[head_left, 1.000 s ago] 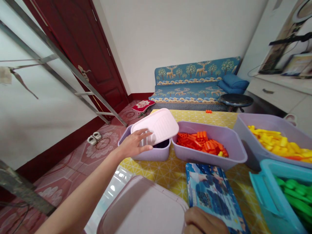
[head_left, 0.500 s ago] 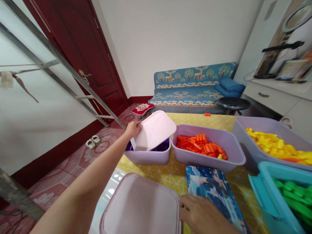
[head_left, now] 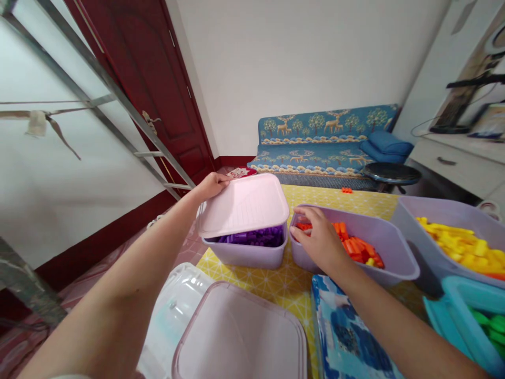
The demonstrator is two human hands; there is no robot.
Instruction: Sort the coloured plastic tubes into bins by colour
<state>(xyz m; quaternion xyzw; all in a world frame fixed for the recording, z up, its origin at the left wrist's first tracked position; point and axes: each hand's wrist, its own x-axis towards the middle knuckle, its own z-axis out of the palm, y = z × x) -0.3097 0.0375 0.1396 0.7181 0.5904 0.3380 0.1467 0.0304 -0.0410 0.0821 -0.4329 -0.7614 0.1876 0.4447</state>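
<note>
My left hand point(head_left: 214, 187) grips the far left edge of a pale pink lid point(head_left: 246, 204). The lid lies tilted over a lilac bin point(head_left: 248, 257), and purple plastic pieces point(head_left: 256, 237) show under its front edge. Over the left end of a second lilac bin point(head_left: 389, 266) is my right hand point(head_left: 315, 231), thumb and fingers apart and nothing between them. That bin contains orange-red tube-like pieces point(head_left: 357, 248). Whether the right fingers touch its rim I cannot tell.
Another pinkish lid point(head_left: 244, 337) lies in front, beside a clear plastic lid point(head_left: 173, 310). A blue patterned box point(head_left: 347, 331) is under my right forearm. To the right stand a lilac bin of yellow pieces point(head_left: 465, 245) and a turquoise bin point(head_left: 465, 310) with green pieces.
The pink lid has swung flatter over the purple pieces, with my left hand still on it. My right hand has moved from the front lid's edge up to the orange pieces' bin.
</note>
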